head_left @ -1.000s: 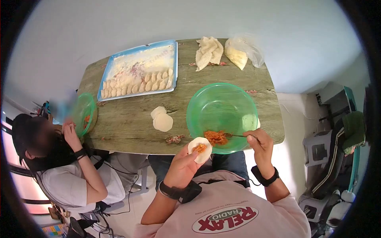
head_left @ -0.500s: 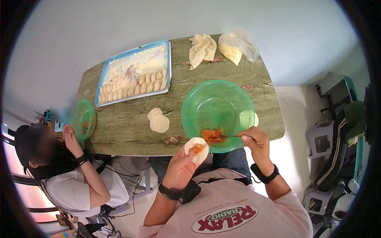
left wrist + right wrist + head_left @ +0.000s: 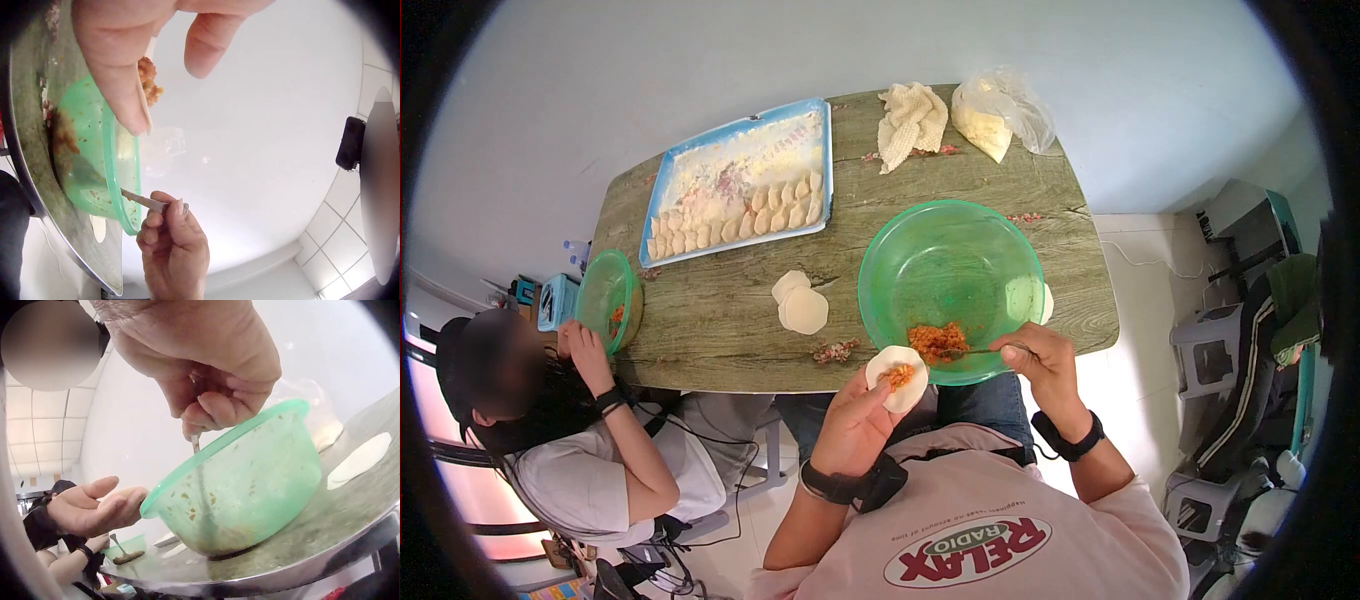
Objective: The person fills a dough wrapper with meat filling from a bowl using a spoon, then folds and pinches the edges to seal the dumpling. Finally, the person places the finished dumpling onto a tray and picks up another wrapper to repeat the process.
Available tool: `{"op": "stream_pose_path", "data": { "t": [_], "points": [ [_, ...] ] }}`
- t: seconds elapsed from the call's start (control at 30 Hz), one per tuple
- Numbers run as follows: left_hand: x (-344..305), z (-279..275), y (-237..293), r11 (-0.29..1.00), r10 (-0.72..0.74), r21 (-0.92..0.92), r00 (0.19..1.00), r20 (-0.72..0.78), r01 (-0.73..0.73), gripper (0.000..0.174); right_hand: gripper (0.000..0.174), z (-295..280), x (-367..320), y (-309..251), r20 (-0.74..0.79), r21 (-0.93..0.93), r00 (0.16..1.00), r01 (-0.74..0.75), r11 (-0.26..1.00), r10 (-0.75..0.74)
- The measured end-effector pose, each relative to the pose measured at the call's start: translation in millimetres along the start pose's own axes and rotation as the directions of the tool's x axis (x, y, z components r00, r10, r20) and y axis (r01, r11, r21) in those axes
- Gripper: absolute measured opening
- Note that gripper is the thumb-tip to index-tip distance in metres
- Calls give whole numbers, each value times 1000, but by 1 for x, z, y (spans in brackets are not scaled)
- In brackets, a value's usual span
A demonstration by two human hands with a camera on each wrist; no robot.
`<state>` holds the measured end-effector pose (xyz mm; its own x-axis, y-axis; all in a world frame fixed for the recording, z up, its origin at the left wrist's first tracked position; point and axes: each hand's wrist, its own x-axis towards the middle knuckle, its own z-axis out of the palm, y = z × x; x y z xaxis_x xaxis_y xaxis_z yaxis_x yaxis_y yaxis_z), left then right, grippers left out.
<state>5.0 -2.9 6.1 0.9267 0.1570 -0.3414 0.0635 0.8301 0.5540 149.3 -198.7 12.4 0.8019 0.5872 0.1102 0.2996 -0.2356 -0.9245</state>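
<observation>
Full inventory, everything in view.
table: one, greenish, centre
main bowl: one, green, near edge
second bowl: one, green, left end
utensils: two, metallic, right hand, second bowl
held wrapper: one, white, left hand
loose wrappers: three or more, white, flanking main bowl
filling: three portions, orange, bowls, held wrapper
tray: one, blue, far left
dumplings: many, pale, inside tray
cloth: one, cream, far edge
bag: one, clear, beside cloth
other person: one, white top, left
stools: two, grey, right
left hand: one, front centre
right hand: one, front right
</observation>
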Motion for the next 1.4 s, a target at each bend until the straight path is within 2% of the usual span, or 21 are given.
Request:
{"op": "stream_pose_path", "data": {
  "t": [0.1,0.17,0.4,0.5,0.6,0.67,0.7,0.77,0.8,0.87,0.9,0.97,1.0,1.07,1.3,1.4],
  "points": [
    [0,0,0,1000,0,2,1000,-1,0,47,17,1,0,3,-21,111,997,-68,991,71],
    [0,1,1,1000,-1,5,1000,-3,1,47,21,-2,1,2,-34,330,950,-281,901,309],
    [0,2,1,1000,1,19,1000,-3,-1,47,25,-12,7,9,-81,574,902,-306,760,424],
    [2,4,1,999,-4,32,1000,15,4,47,26,-15,7,8,-103,630,888,-290,720,448],
    [4,8,1,1000,-12,26,999,42,11,47,27,-15,6,-7,-152,694,890,-213,687,429],
    [6,12,2,1000,-16,17,998,60,15,47,27,-15,1,-17,-167,655,932,-138,743,321],
    [6,15,3,1000,-24,10,997,73,24,48,27,-13,-1,-22,-167,655,933,-138,743,320],
    [8,19,2,999,-32,3,996,86,32,48,28,-11,-6,-31,-193,525,976,19,851,98],
    [8,21,2,999,-33,4,996,87,33,48,28,-11,-8,-34,-192,525,976,19,851,97],
    [9,23,1,999,-34,3,996,87,34,49,25,-12,-12,-39,-153,314,979,175,933,-133],
    [8,23,1,999,-43,6,995,88,43,49,25,-13,-12,-41,-152,314,979,175,933,-133],
    [8,25,1,999,-52,7,995,90,52,49,20,-14,-13,-44,-51,83,938,345,935,-342],
    [7,26,2,998,-58,-18,994,95,60,48,20,-14,-12,-46,-50,83,938,345,935,-342],
    [6,26,2,997,-61,-43,993,100,66,47,17,-14,-10,-51,90,25,908,409,912,-410],
    [5,24,2,999,-50,0,993,108,50,51,19,-17,-12,-54,47,10,895,444,896,-444],
    [5,23,1,999,-54,7,991,124,53,51,20,-16,-11,-55,116,3,885,454,891,-451]
  ]
}}
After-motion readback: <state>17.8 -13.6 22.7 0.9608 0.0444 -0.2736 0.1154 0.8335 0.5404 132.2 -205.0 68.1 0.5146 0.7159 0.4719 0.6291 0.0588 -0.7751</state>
